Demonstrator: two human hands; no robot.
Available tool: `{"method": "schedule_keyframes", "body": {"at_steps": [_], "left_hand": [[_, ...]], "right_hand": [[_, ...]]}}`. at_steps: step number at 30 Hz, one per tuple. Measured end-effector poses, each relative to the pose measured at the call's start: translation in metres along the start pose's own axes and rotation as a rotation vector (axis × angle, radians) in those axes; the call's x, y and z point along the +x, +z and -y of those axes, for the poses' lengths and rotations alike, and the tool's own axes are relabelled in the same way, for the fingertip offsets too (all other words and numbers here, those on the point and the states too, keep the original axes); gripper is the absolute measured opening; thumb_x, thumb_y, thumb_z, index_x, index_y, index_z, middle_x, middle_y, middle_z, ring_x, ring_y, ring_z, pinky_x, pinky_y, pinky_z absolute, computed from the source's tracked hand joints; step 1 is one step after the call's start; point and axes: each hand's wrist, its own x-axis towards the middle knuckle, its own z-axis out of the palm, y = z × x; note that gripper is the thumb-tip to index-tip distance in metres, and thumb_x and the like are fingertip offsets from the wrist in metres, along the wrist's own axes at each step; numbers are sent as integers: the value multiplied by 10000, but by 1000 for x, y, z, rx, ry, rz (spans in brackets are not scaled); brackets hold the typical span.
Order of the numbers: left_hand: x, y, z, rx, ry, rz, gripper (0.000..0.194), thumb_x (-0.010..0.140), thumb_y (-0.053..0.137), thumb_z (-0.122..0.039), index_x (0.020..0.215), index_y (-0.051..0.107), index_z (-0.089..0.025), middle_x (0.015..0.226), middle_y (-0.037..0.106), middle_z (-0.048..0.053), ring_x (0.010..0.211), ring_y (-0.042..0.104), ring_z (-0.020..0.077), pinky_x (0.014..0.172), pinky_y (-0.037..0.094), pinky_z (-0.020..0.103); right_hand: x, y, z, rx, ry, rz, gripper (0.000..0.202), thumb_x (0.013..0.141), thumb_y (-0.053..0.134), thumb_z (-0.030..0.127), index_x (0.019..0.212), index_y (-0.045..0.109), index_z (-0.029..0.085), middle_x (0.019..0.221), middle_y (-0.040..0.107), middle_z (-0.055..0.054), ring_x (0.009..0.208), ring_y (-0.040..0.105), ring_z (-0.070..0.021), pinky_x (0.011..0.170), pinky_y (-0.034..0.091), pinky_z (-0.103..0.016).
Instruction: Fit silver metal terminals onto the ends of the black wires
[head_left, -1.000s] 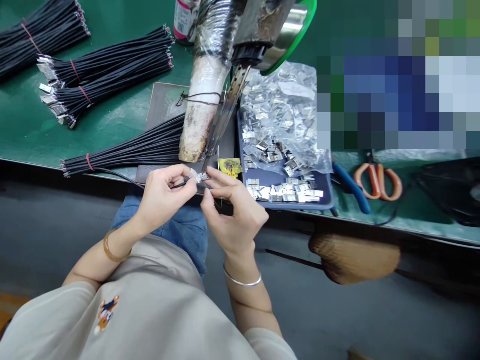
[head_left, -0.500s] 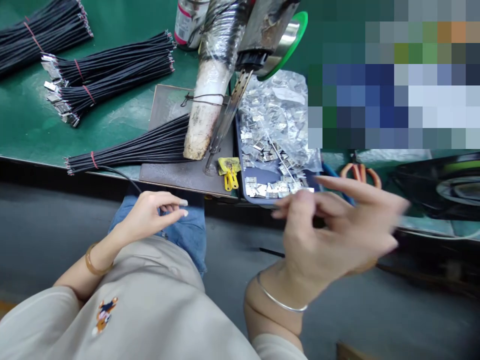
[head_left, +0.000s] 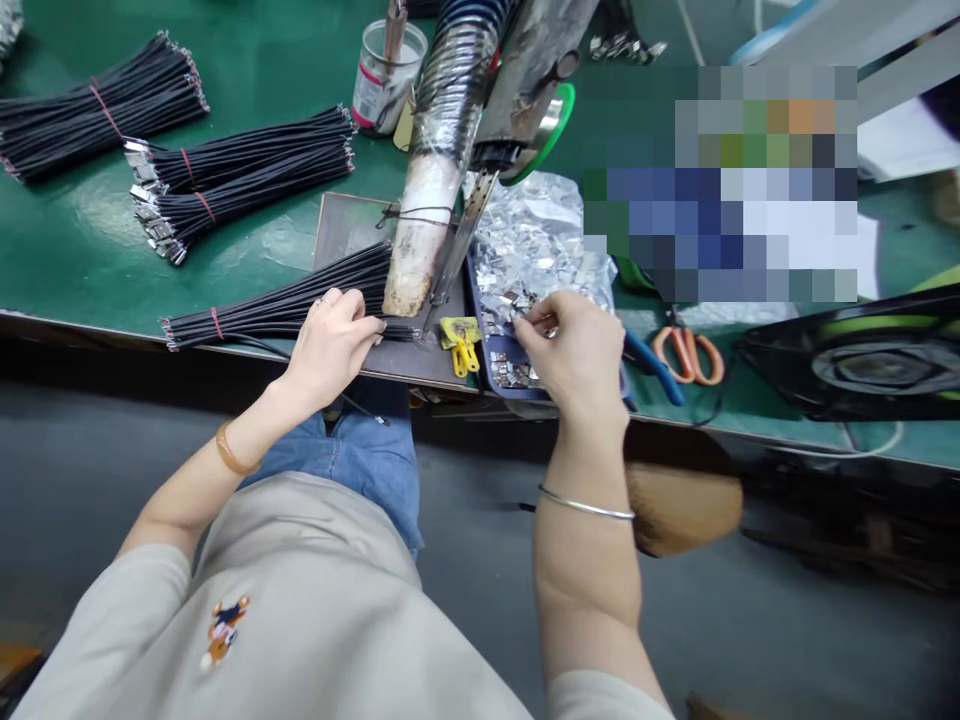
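My left hand [head_left: 334, 340] lies over a tied bundle of black cables [head_left: 277, 305], its fingers curled and the thumb close to the fingertips. Whatever sits between them is hidden. Just below this hand, a single loose black cable hangs past the table edge. My right hand [head_left: 577, 345] reaches into a blue tray [head_left: 475, 320], thumb and fingers pinched among small metal connectors [head_left: 514, 373]. I cannot make out what is in that pinch. A clear plastic bag [head_left: 536, 225] with more metal pieces fills the back of the tray.
A foil-wrapped duct [head_left: 439, 150] and a metal-pronged tool [head_left: 469, 230] hang over a brown board [head_left: 341, 225]. Yellow clips [head_left: 463, 350] lie beside the tray. Orange-handled scissors [head_left: 688, 355] and blue-handled pliers [head_left: 654, 365] rest to its right. More cable bundles [head_left: 255, 165] lie at back left.
My left hand has moved up from over my lap onto the cable bundle. My right hand has moved left and up into the tray, its fingers drawn together. The view has shifted slightly.
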Motion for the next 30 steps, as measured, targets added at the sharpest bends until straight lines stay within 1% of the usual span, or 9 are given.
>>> {"method": "schedule_keyframes", "body": {"at_steps": [6, 13, 15, 17, 20, 23, 25, 27, 30], "left_hand": [[-15, -8, -8, -191, 63, -125, 218, 985, 533, -207, 915, 732, -154, 880, 691, 78, 835, 576, 194, 774, 472, 335], [-17, -13, -18, -181, 87, -177, 248, 990, 478, -188, 864, 692, -170, 920, 722, 99, 880, 619, 203, 851, 497, 361], [-18, -15, -20, -169, 118, -151, 223, 976, 499, -213, 865, 687, -167, 856, 707, 94, 819, 611, 200, 804, 498, 348], [-18, -17, -23, -187, 163, -97, 209, 963, 506, -229, 899, 694, -165, 782, 689, 71, 738, 601, 180, 729, 490, 310], [-16, -19, -31, -304, 171, -48, 224, 936, 491, -186, 958, 711, -150, 720, 678, 34, 615, 570, 125, 616, 450, 243], [-11, -22, -38, -511, 9, 0, 199, 870, 516, -145, 894, 713, -140, 610, 615, -18, 505, 475, 75, 531, 385, 202], [-6, -25, -41, -672, -164, 79, 161, 833, 535, -149, 831, 695, -135, 543, 542, -45, 470, 418, 58, 501, 351, 189], [-3, -28, -43, -828, -310, 158, 131, 818, 551, -174, 800, 672, -127, 522, 511, -50, 462, 421, 56, 491, 354, 184], [0, -30, -44, -975, -424, 196, 109, 798, 583, -206, 797, 652, -122, 548, 545, -33, 480, 479, 67, 501, 400, 185]], "right_hand": [[-2, -8, -19, 121, 48, 99, 134, 586, 634, 172, 563, 523, 244, 566, 590, 29, 572, 523, -167, 632, 396, -313], [-5, -8, -16, 105, 7, 77, 136, 586, 617, 191, 553, 495, 243, 540, 544, 39, 551, 485, -153, 586, 349, -293], [-10, -10, -9, 46, -14, 21, 134, 621, 610, 186, 587, 493, 243, 559, 528, 35, 566, 485, -158, 590, 336, -296], [-18, -15, 0, 29, -62, -89, 135, 674, 594, 185, 615, 488, 244, 579, 514, 35, 571, 484, -157, 599, 348, -303], [-37, -21, 22, 169, -121, -291, 154, 767, 604, 217, 647, 511, 243, 611, 547, 33, 550, 512, -146, 587, 416, -306], [-62, -18, 50, 412, -121, -437, 148, 837, 665, 238, 717, 578, 231, 750, 669, -3, 601, 624, -149, 549, 499, -289], [-78, -9, 68, 488, -171, -493, 93, 857, 692, 226, 788, 631, 235, 836, 718, -19, 753, 711, -182, 654, 579, -319], [-89, 3, 81, 594, -196, -461, 55, 860, 706, 218, 837, 665, 245, 881, 736, -20, 827, 729, -191, 722, 610, -340], [-95, 17, 91, 841, -95, -330, 31, 885, 690, 236, 863, 668, 232, 932, 736, -33, 859, 744, -185, 740, 630, -329]]}}
